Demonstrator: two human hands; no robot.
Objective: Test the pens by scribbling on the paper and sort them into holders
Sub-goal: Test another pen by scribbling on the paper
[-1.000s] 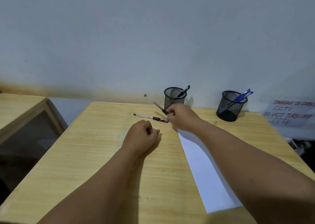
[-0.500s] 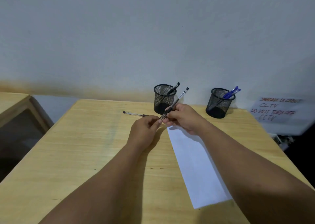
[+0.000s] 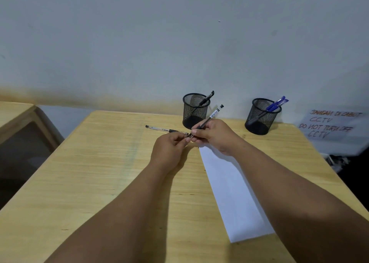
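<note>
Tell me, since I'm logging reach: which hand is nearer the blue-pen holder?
Right. The right hand lies left of and in front of the holder; the left hand sits further left.

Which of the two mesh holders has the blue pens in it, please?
The right holder, nearest the handwritten sign; the left holder has a single black pen.

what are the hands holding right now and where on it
Both hold one black pen: the right hand grips its lower barrel, the left hand pinches its tip end, likely the cap.
</note>
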